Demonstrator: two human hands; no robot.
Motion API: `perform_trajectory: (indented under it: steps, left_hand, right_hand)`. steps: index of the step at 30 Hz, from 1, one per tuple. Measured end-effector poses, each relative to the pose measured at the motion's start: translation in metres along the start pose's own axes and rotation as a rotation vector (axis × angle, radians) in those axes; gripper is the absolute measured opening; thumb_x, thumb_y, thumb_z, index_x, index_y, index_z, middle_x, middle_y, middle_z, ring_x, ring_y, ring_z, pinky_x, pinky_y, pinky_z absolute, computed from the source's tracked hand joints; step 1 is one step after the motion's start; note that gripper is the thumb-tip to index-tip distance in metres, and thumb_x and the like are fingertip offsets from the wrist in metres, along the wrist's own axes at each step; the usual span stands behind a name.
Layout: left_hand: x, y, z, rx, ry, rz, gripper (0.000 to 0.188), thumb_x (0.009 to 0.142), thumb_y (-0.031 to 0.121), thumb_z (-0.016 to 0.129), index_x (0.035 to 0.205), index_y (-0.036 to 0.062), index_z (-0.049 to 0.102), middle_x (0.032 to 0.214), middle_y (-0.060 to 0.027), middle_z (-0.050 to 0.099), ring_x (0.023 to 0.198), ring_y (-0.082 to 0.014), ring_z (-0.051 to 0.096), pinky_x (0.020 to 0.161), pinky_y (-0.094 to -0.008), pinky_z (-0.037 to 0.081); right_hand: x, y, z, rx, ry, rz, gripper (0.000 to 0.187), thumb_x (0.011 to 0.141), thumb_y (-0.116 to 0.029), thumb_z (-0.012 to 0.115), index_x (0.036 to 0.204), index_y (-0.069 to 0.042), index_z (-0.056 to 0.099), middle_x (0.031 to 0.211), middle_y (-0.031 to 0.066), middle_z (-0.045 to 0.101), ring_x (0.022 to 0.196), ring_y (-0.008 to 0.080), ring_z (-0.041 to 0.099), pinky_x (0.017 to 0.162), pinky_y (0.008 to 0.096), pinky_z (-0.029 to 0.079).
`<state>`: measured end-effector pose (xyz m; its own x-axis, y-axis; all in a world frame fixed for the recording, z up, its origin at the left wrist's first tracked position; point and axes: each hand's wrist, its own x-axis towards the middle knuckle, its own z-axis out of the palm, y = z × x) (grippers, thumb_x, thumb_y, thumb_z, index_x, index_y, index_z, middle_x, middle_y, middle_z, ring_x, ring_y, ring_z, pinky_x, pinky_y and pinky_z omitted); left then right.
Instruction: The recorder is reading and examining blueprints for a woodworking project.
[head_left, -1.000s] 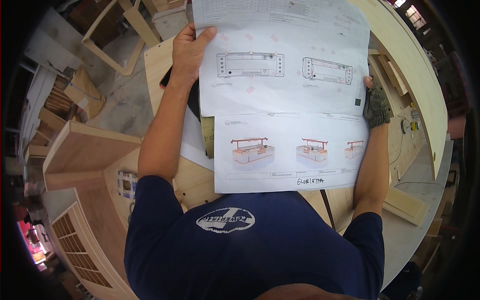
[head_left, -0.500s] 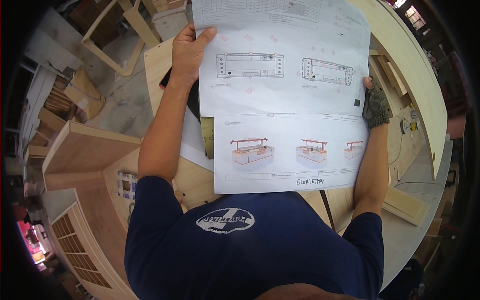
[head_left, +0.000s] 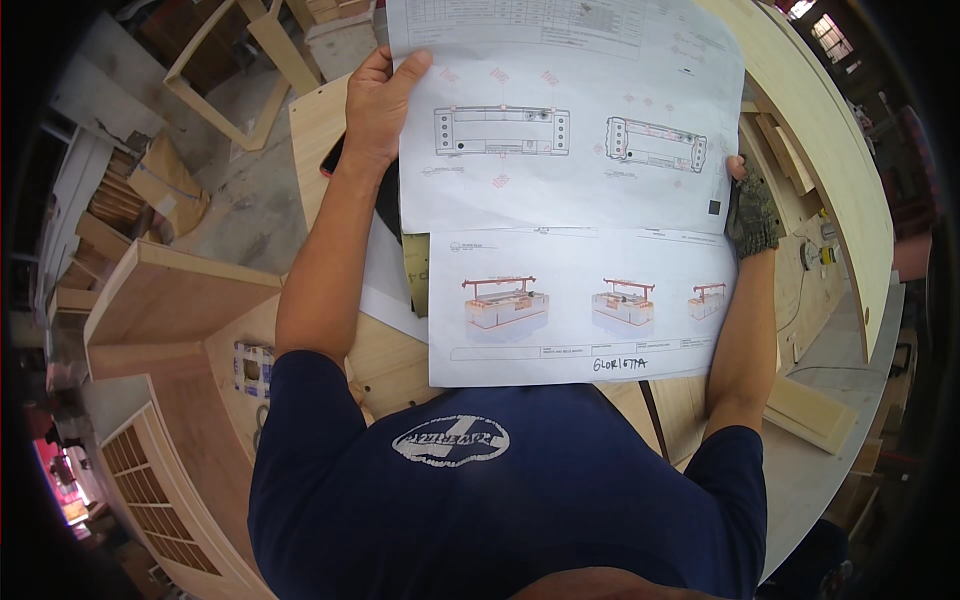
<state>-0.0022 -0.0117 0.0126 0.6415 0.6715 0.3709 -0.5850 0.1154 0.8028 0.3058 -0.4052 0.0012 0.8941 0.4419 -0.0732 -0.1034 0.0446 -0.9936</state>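
Note:
Two white drawing sheets overlap in front of me. The upper drawing sheet (head_left: 560, 190) carries line plans with small red marks. Below it, the lower drawing sheet (head_left: 570, 260) shows three coloured pictures of a long counter and a handwritten word. My left hand (head_left: 380, 105) pinches the upper sheet's left edge, thumb on top and fingers behind the paper. At the right edge, my right hand (head_left: 753, 210), in a camouflage fingerless glove, grips the sheets; only its thumb tip shows over the margin, the other fingers being mostly hidden.
A dark phone-like object (head_left: 332, 158) lies by my left forearm on a wooden board. Left stand a plywood box piece (head_left: 180, 290) and a slatted panel (head_left: 150, 490). A curved plywood panel (head_left: 835, 150) rises at right, near a yellow-and-black tool (head_left: 822, 252) and a flat wooden panel (head_left: 812, 412).
The upper sheet has shifted very slightly to the right and bends a little more at its top right. Both hands keep their hold in nearly the same places.

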Motion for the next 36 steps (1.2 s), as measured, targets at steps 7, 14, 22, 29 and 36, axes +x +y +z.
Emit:
perform_trajectory:
  steps: [7,14,22,29,36]
  left_hand:
    - [-0.001,0.001,-0.004,-0.024,0.000,-0.012,0.018,0.094,0.012,0.065,0.106,-0.0002,0.063,0.098,-0.0074,0.069,0.081,-0.0106,0.065,0.072,-0.0236,0.054]
    - [-0.001,0.002,-0.003,-0.044,0.002,-0.008,0.017,0.095,0.015,0.064,0.105,0.0005,0.063,0.097,-0.0061,0.069,0.081,-0.0096,0.065,0.074,-0.0232,0.054]
    - [-0.002,0.002,-0.002,-0.012,0.008,-0.015,0.017,0.095,0.013,0.063,0.105,0.0000,0.064,0.097,-0.0060,0.069,0.082,-0.0094,0.065,0.074,-0.0232,0.053]
    - [-0.001,-0.001,-0.003,-0.016,0.015,-0.009,0.017,0.095,0.013,0.063,0.106,-0.0004,0.065,0.097,-0.0061,0.070,0.081,-0.0093,0.065,0.073,-0.0226,0.053]
    - [-0.001,0.000,-0.002,-0.022,0.026,-0.003,0.017,0.095,0.013,0.063,0.105,-0.0005,0.065,0.096,-0.0058,0.070,0.079,-0.0090,0.064,0.072,-0.0223,0.053]
  right_hand:
    - [-0.009,-0.010,0.014,0.009,-0.061,0.028,0.043,0.076,-0.024,0.080,0.110,-0.005,0.062,0.102,0.0047,0.064,0.093,0.0157,0.060,0.082,0.0288,0.052]
    - [-0.007,-0.011,0.014,-0.136,-0.001,0.013,0.041,0.078,-0.021,0.078,0.112,-0.005,0.062,0.104,0.0043,0.063,0.095,0.0166,0.059,0.083,0.0301,0.052]
    - [-0.004,-0.013,0.015,-0.036,-0.009,-0.016,0.037,0.078,-0.019,0.078,0.109,-0.005,0.062,0.100,0.0034,0.063,0.093,0.0155,0.059,0.081,0.0289,0.052]
    - [-0.003,-0.013,0.013,-0.027,-0.015,-0.011,0.037,0.078,-0.019,0.078,0.108,-0.006,0.062,0.100,0.0033,0.062,0.092,0.0154,0.059,0.081,0.0285,0.052]
    - [-0.002,-0.013,0.011,-0.019,-0.019,-0.006,0.036,0.078,-0.019,0.079,0.107,-0.006,0.062,0.099,0.0032,0.062,0.092,0.0152,0.059,0.081,0.0282,0.052]
